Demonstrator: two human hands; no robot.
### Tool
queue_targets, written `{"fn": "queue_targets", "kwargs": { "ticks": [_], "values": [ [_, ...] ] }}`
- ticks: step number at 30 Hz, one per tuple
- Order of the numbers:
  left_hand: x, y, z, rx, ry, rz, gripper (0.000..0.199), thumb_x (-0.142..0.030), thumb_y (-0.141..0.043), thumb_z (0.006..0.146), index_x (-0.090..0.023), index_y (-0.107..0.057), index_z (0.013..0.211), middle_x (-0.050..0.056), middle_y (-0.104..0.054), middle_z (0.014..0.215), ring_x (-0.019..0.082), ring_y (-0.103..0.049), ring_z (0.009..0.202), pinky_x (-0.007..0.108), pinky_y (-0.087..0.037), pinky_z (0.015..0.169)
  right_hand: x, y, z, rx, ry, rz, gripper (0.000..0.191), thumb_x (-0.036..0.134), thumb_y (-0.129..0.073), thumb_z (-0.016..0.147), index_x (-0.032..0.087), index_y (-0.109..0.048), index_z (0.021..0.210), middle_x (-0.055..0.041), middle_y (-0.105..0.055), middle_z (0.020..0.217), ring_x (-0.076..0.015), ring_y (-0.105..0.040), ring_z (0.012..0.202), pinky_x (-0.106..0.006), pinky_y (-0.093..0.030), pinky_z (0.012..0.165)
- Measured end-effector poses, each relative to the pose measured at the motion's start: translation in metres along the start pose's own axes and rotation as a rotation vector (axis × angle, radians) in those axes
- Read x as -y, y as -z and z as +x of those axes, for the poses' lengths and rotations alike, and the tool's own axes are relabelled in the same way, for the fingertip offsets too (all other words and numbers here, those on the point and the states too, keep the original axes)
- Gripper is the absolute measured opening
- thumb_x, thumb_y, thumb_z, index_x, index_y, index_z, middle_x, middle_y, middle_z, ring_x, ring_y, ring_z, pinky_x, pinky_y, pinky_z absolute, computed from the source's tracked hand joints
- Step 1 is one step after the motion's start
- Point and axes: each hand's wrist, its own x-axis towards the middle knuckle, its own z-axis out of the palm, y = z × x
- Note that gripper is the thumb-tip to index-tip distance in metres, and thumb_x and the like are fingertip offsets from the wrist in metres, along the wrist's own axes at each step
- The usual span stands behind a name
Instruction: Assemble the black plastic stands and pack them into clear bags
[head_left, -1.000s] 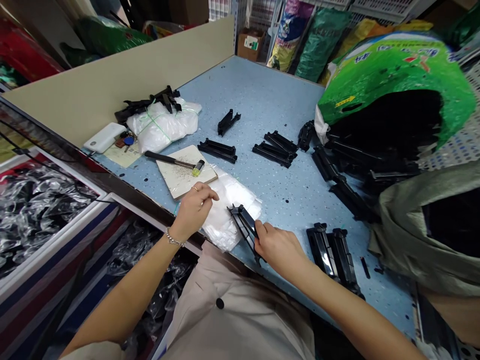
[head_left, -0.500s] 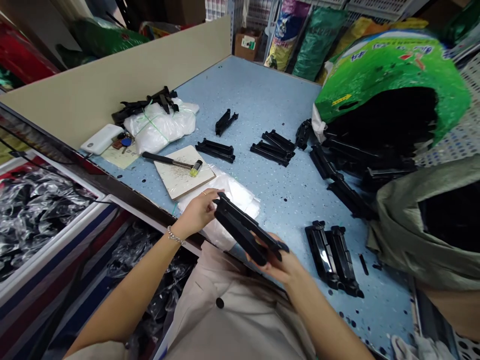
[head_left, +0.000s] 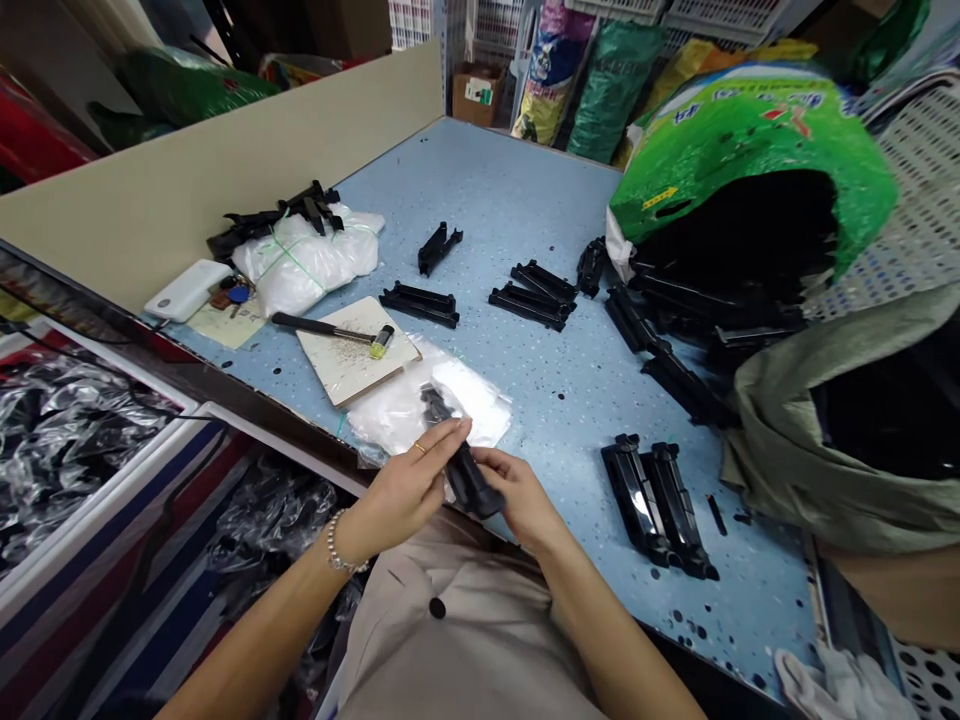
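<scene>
A long black plastic part (head_left: 466, 480) is held in front of my body, over the table's near edge. My left hand (head_left: 405, 490) is closed on it from the left, fingers across its middle. On its right side my right hand (head_left: 521, 495) grips it near the lower end. Beneath its upper end lie clear plastic bags (head_left: 472, 395). A hammer (head_left: 337, 330) rests on a pale board (head_left: 352, 365) to the left. Two black parts (head_left: 656, 505) lie side by side at the right, and more black parts (head_left: 532, 295) lie farther back on the table.
A green sack (head_left: 757, 150) spills black parts at the right, beside a grey-green sack (head_left: 780, 400). A tied white bundle (head_left: 307, 260) and a white device (head_left: 187, 290) lie at the left. Bins of wrapped parts (head_left: 75, 420) stand below the table's left edge.
The held black part has been turned more upright and looks narrower. My left hand has moved from its upper end to its middle. The view has shifted slightly.
</scene>
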Motion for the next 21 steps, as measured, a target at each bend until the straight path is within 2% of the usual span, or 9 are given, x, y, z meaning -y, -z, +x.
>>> {"fn": "queue_targets", "kwargs": {
  "ticks": [4, 7, 10, 12, 14, 15, 19, 20, 21],
  "values": [
    [0.014, 0.005, -0.005, -0.165, 0.094, 0.005, 0.073, -0.01, -0.04, 0.09, -0.034, -0.011, 0.152, 0.014, -0.03, 0.154, 0.016, -0.067, 0.091, 0.026, -0.057, 0.076, 0.001, 0.006, -0.014, 0.174, -0.148, 0.326, 0.025, 0.027, -0.062, 0.085, 0.009, -0.063, 0.102, 0.0016, -0.056, 0.066, -0.0024, -0.042, 0.044, -0.006, -0.034, 0.031],
    [0.012, -0.001, -0.005, -0.221, 0.032, 0.082, 0.074, -0.009, -0.039, 0.09, -0.031, -0.007, 0.153, 0.014, -0.03, 0.154, 0.024, -0.054, 0.123, 0.033, -0.052, 0.094, -0.006, 0.008, -0.011, 0.256, -0.206, 0.38, 0.028, 0.031, -0.058, 0.088, 0.009, -0.06, 0.105, 0.0015, -0.056, 0.069, -0.0015, -0.036, 0.043, -0.005, -0.033, 0.033],
    [-0.006, -0.013, -0.006, -0.136, -0.11, 0.071, 0.077, -0.004, -0.035, 0.088, -0.029, -0.003, 0.153, 0.013, -0.034, 0.152, 0.025, -0.041, 0.136, 0.037, -0.047, 0.104, -0.014, 0.002, -0.003, 0.112, -0.051, 0.075, 0.022, 0.034, -0.062, 0.084, 0.013, -0.062, 0.09, 0.0021, -0.055, 0.063, -0.0032, -0.037, 0.043, -0.01, -0.032, 0.033],
    [-0.021, -0.019, -0.009, -0.031, -0.175, 0.019, 0.077, -0.004, -0.034, 0.087, -0.028, -0.003, 0.153, 0.013, -0.035, 0.152, 0.024, -0.047, 0.132, 0.037, -0.048, 0.103, -0.017, -0.004, -0.003, -0.07, 0.154, -0.18, 0.016, 0.031, -0.064, 0.081, 0.016, -0.061, 0.081, 0.0027, -0.054, 0.061, -0.0063, -0.043, 0.048, -0.014, -0.037, 0.04],
    [-0.035, -0.015, -0.015, 0.057, -0.156, -0.015, 0.073, -0.009, -0.038, 0.087, -0.027, -0.013, 0.153, 0.013, -0.041, 0.148, 0.024, -0.055, 0.123, 0.037, -0.051, 0.098, -0.015, -0.013, -0.012, -0.162, 0.299, -0.423, 0.01, 0.027, -0.063, 0.08, 0.017, -0.064, 0.083, 0.0019, -0.059, 0.067, -0.0105, -0.052, 0.061, -0.019, -0.046, 0.054],
    [-0.041, -0.008, -0.019, 0.094, -0.116, -0.026, 0.067, -0.014, -0.042, 0.088, -0.027, -0.023, 0.151, 0.013, -0.046, 0.143, 0.024, -0.058, 0.117, 0.037, -0.053, 0.096, -0.012, -0.017, -0.02, -0.127, 0.319, -0.529, 0.012, 0.025, -0.062, 0.081, 0.018, -0.065, 0.089, 0.0012, -0.062, 0.073, -0.0123, -0.055, 0.069, -0.022, -0.048, 0.062],
    [-0.043, 0.042, -0.054, 0.243, 0.172, -0.09, 0.036, -0.034, -0.051, 0.087, -0.037, -0.063, 0.121, 0.004, -0.066, 0.117, 0.024, -0.063, 0.106, 0.033, -0.053, 0.091, 0.014, -0.02, -0.059, 0.285, 0.199, -0.897, 0.031, 0.029, -0.058, 0.086, 0.022, -0.062, 0.117, -0.003, -0.067, 0.1, -0.0172, -0.061, 0.09, -0.032, -0.05, 0.082],
    [-0.036, 0.053, -0.066, 0.299, 0.245, -0.108, 0.032, -0.037, -0.055, 0.084, -0.039, -0.066, 0.114, 0.003, -0.068, 0.114, 0.025, -0.063, 0.106, 0.033, -0.053, 0.091, 0.025, -0.013, -0.067, 0.276, 0.186, -0.984, 0.034, 0.031, -0.056, 0.089, 0.023, -0.06, 0.121, -0.0044, -0.067, 0.106, -0.0182, -0.062, 0.093, -0.033, -0.05, 0.083],
    [-0.025, 0.06, -0.078, 0.36, 0.309, -0.118, 0.029, -0.039, -0.058, 0.081, -0.04, -0.069, 0.108, 0.002, -0.069, 0.112, 0.026, -0.063, 0.106, 0.033, -0.053, 0.089, 0.036, -0.003, -0.074, 0.164, 0.205, -1.103, 0.035, 0.033, -0.052, 0.091, 0.024, -0.058, 0.125, -0.0061, -0.065, 0.112, -0.0193, -0.062, 0.096, -0.034, -0.05, 0.083]
  ]
}}
